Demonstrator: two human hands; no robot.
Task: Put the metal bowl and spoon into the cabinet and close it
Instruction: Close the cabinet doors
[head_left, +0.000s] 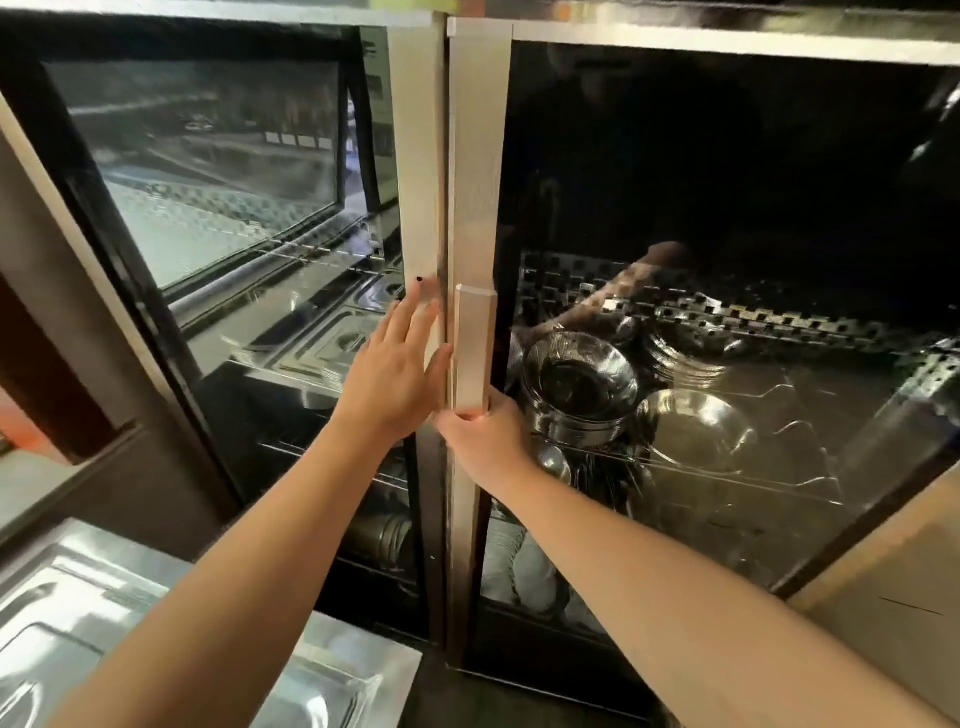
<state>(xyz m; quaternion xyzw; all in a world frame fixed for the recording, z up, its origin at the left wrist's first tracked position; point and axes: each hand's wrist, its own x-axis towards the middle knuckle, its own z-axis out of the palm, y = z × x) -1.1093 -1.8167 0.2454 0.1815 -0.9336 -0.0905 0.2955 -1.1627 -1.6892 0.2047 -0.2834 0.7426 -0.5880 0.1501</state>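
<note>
A steel cabinet with two glass doors fills the view. My right hand (480, 434) is curled around the lower end of the right door's vertical handle (471, 348). My left hand (397, 371) lies flat with fingers spread against the left door's steel edge (415, 156), beside that handle. Both doors look closed or nearly so, their edges meeting at the middle. Behind the right glass, a stack of metal bowls (579, 384) and a single metal bowl (693, 428) rest on a wire shelf. I cannot pick out a spoon for certain.
Steel trays (322, 338) sit on a shelf behind the left glass, and more metalware (382, 535) on a lower shelf. A shiny steel tray (104, 613) lies at the lower left outside the cabinet. A beige surface (893, 597) stands at the lower right.
</note>
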